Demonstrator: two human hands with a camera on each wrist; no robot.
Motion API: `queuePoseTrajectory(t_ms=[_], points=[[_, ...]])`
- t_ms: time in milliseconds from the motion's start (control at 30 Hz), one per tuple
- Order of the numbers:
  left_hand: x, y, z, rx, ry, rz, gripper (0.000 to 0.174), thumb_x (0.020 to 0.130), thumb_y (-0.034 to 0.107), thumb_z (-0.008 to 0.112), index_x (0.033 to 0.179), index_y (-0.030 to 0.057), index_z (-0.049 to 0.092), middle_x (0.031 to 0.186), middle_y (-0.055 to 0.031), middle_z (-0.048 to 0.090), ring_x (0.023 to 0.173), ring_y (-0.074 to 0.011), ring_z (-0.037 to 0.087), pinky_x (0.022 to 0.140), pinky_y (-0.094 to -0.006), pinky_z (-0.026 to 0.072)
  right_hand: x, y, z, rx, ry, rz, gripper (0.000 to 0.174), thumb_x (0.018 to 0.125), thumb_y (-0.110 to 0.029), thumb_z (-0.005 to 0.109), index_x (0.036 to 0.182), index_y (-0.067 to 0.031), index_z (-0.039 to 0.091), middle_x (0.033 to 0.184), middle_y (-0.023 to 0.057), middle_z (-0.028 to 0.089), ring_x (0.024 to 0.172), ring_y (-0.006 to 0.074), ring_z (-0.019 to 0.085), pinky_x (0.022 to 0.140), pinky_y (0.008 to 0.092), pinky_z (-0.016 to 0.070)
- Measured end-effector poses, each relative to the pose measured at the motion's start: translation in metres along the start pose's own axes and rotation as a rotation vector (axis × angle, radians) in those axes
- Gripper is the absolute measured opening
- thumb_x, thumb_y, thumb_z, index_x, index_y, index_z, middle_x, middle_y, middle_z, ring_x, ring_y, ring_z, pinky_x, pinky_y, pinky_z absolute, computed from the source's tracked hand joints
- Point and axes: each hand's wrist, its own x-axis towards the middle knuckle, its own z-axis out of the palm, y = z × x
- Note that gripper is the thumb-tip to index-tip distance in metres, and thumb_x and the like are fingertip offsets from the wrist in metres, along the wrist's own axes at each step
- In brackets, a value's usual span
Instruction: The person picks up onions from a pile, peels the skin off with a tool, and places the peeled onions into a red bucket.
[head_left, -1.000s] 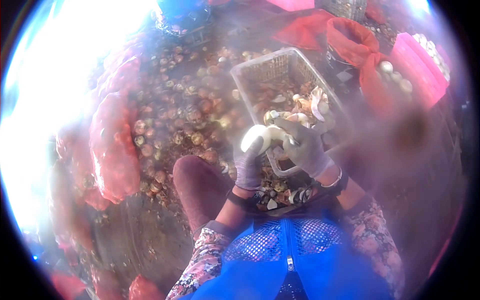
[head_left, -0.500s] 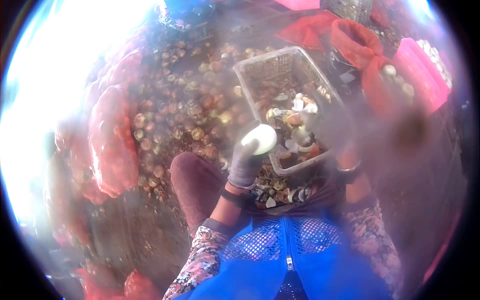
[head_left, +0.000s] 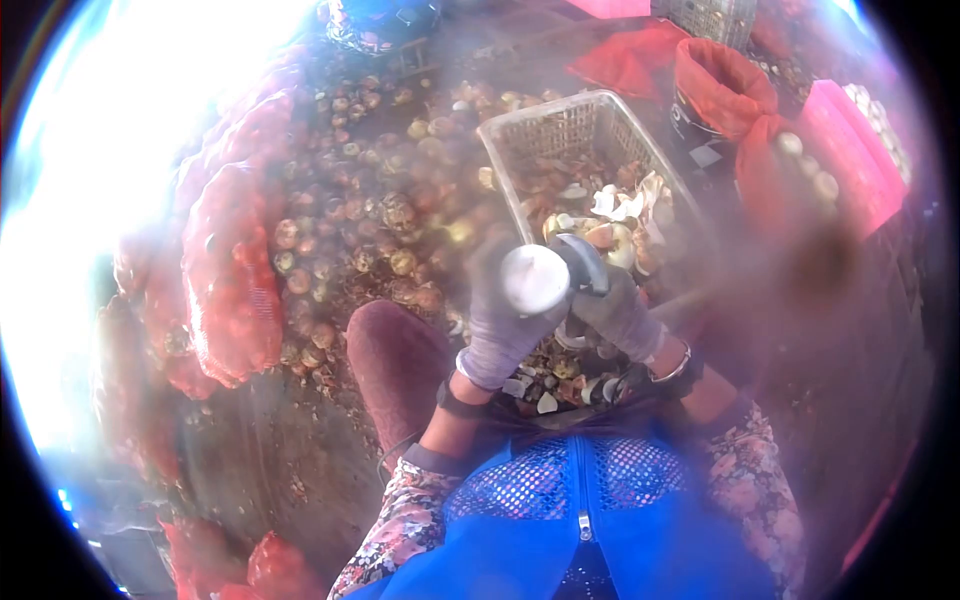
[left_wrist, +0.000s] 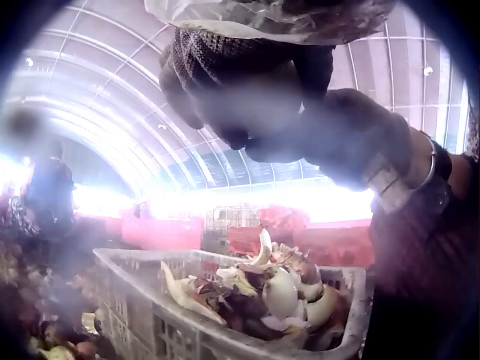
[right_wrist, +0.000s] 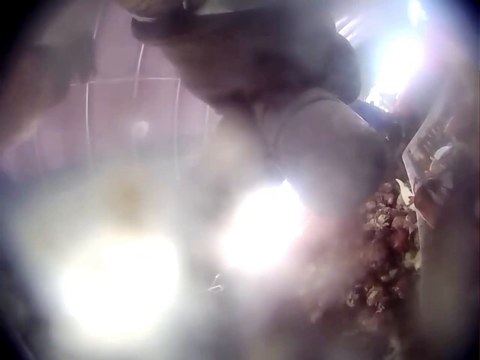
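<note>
My gloved left hand (head_left: 500, 325) grips a peeled white onion (head_left: 535, 280), its pale round face turned up toward the head camera. Close against the onion's right side, my gloved right hand (head_left: 618, 312) holds a knife with a curved grey blade (head_left: 585, 262); its handle is hidden in the fist. Both hands are over the near end of a plastic crate (head_left: 508, 195) of onion skins (head_left: 620, 205). In the left wrist view, the right hand (left_wrist: 337, 139) shows dark above the crate (left_wrist: 142, 289). Glare and blur cover much of the right wrist view.
Many unpeeled onions (head_left: 370, 215) cover the ground ahead and left, beside full red mesh sacks (head_left: 232, 270). A red net bag (head_left: 725, 85) lines a bucket at the back right, near a pink crate (head_left: 850, 150) and white onions (head_left: 825, 185). Scraps (head_left: 565, 385) lie near my lap.
The right hand was at the onion with loose peel, swung right out of clear sight, then came back with the curved blade showing. The left hand kept the onion and turned it.
</note>
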Motion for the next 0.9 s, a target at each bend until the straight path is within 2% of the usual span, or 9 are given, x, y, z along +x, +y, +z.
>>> queuePoseTrajectory(t_ms=[67, 233, 333, 433, 533, 633, 733, 833, 900], points=[[0.003, 0.01, -0.008, 0.015, -0.025, 0.019, 0.093, 0.061, 0.012, 0.092, 0.133, 0.0041, 0.033, 0.113, -0.0093, 0.055, 0.102, -0.0198, 0.062, 0.091, -0.0341, 0.053, 0.0, 0.002, 0.001, 0.026, 0.03, -0.019, 0.047, 0.084, -0.005, 0.057, 0.131, -0.0023, 0.057, 0.114, 0.0131, 0.066, 0.102, 0.0222, 0.065, 0.088, 0.0321, 0.0514], [0.004, 0.011, -0.028, -0.063, -0.132, -0.047, 0.093, 0.056, 0.013, 0.094, 0.131, 0.0047, 0.039, 0.116, -0.0091, 0.059, 0.106, -0.0191, 0.062, 0.093, -0.0343, 0.0528, -0.003, -0.005, -0.006, -0.102, -0.103, 0.034, 0.04, 0.086, -0.004, 0.057, 0.126, -0.0023, 0.061, 0.101, 0.0102, 0.07, 0.091, 0.0216, 0.068, 0.079, 0.0337, 0.0525], [0.006, 0.018, -0.043, -0.179, -0.157, -0.163, 0.088, 0.054, 0.016, 0.095, 0.127, 0.0039, 0.048, 0.116, -0.0083, 0.061, 0.108, -0.0186, 0.062, 0.094, -0.0343, 0.0529, 0.002, 0.003, -0.006, -0.309, -0.091, -0.355, 0.033, 0.086, -0.007, 0.06, 0.119, -0.0059, 0.066, 0.088, 0.0091, 0.07, 0.081, 0.025, 0.068, 0.074, 0.0356, 0.052], [0.009, 0.023, -0.05, -0.246, -0.146, -0.197, 0.078, 0.058, 0.025, 0.094, 0.122, 0.0035, 0.056, 0.112, -0.0085, 0.064, 0.102, -0.019, 0.064, 0.089, -0.0342, 0.054, 0.003, 0.003, -0.006, -0.505, -0.081, -0.524, 0.029, 0.086, -0.012, 0.062, 0.115, -0.0114, 0.068, 0.083, 0.0086, 0.067, 0.08, 0.0282, 0.066, 0.072, 0.0375, 0.0513], [0.008, 0.023, -0.053, -0.292, -0.142, -0.216, 0.071, 0.061, 0.03, 0.093, 0.119, 0.004, 0.06, 0.109, -0.0086, 0.066, 0.1, -0.0187, 0.066, 0.087, -0.034, 0.0544, -0.002, 0.004, -0.006, -0.61, -0.081, -0.439, 0.032, 0.085, -0.014, 0.064, 0.117, -0.0159, 0.066, 0.086, 0.0044, 0.066, 0.081, 0.0251, 0.065, 0.073, 0.0382, 0.0501], [0.007, 0.025, -0.054, -0.408, -0.19, -0.317, 0.069, 0.063, 0.034, 0.092, 0.118, 0.0034, 0.062, 0.109, -0.0087, 0.067, 0.1, -0.0188, 0.067, 0.087, -0.0339, 0.0544, -0.003, -0.006, -0.004, -0.803, -0.037, -0.471, 0.037, 0.085, -0.013, 0.063, 0.122, -0.0172, 0.064, 0.087, 0.002, 0.065, 0.082, 0.0226, 0.064, 0.075, 0.0371, 0.0495], [0.003, 0.027, -0.05, -0.541, -0.221, -0.396, 0.069, 0.066, 0.042, 0.089, 0.116, 0.0011, 0.063, 0.109, -0.0088, 0.068, 0.101, -0.02, 0.067, 0.088, -0.0343, 0.0544, -0.001, 0.013, 0.0, -0.929, -0.023, -0.494, 0.039, 0.084, -0.012, 0.063, 0.123, -0.0156, 0.062, 0.085, 0.0014, 0.065, 0.08, 0.0218, 0.063, 0.075, 0.0367, 0.049], [-0.003, 0.027, -0.043, -0.777, -0.253, -0.495, 0.073, 0.071, 0.051, 0.084, 0.117, -0.0018, 0.062, 0.109, -0.0098, 0.067, 0.101, -0.0209, 0.067, 0.088, -0.0346, 0.0543, 0.006, 0.022, 0.001, -0.748, 0.038, -0.6, 0.039, 0.083, -0.011, 0.062, 0.122, -0.0132, 0.062, 0.085, 0.0029, 0.063, 0.081, 0.0228, 0.063, 0.073, 0.0378, 0.0494], [-0.012, 0.023, -0.033, -0.965, -0.212, -0.605, 0.076, 0.073, 0.054, 0.081, 0.119, -0.0032, 0.059, 0.11, -0.0109, 0.067, 0.1, -0.0207, 0.066, 0.088, -0.0345, 0.0541, 0.008, 0.022, 0.005, -0.792, 0.056, -0.597, 0.039, 0.083, -0.011, 0.062, 0.122, -0.012, 0.062, 0.085, 0.0046, 0.063, 0.081, 0.0231, 0.064, 0.072, 0.0375, 0.05]])
